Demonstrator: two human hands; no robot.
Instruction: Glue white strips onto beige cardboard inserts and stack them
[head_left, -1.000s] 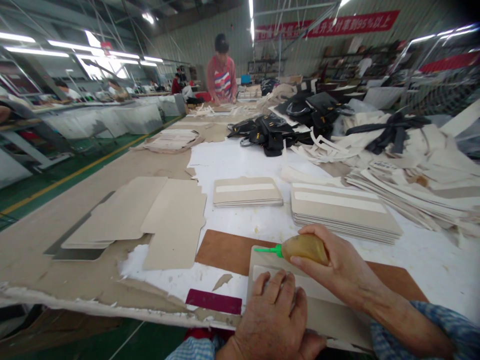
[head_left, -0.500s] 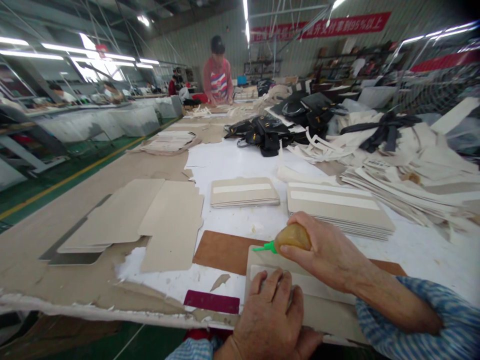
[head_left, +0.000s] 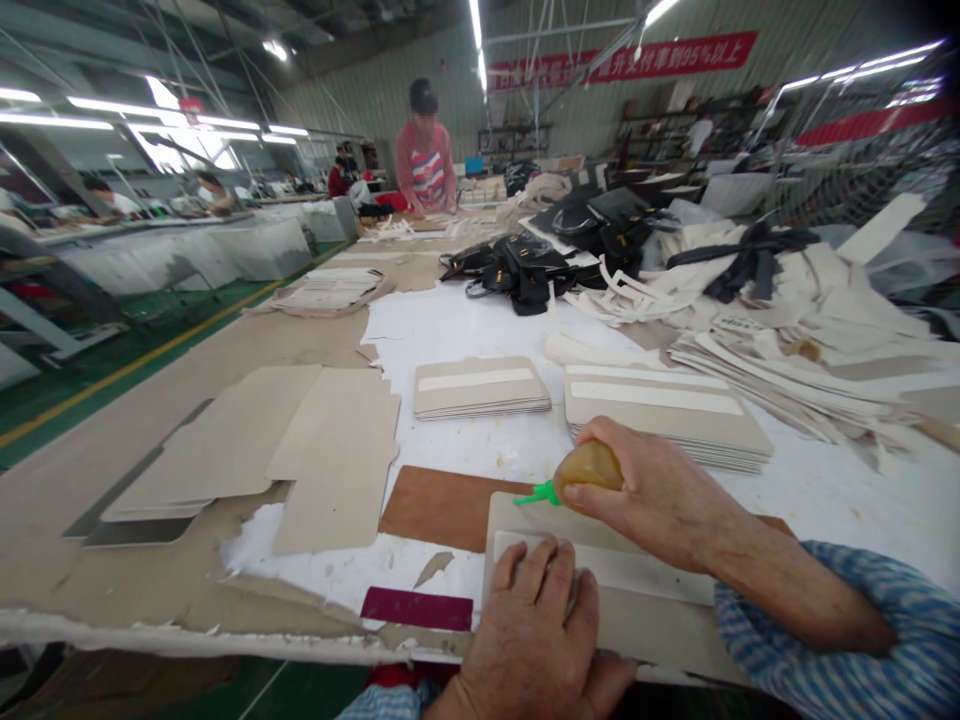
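My right hand grips a small amber squeeze bottle with a green nozzle that points left over a beige card panel bearing a white strip. My left hand lies flat on the near left end of that panel, fingers stretched forward. The panel rests on a brown board at the table's near edge.
Two stacks of beige panels with white strips lie beyond. Flat card cutouts are to the left, a maroon strip at the near edge. Black bags and heaped white pieces fill the right. A person works at the far end.
My right hand and the bottle have shifted slightly left along the panel; the camera view has drifted a little. My left hand stays pressed on the panel.
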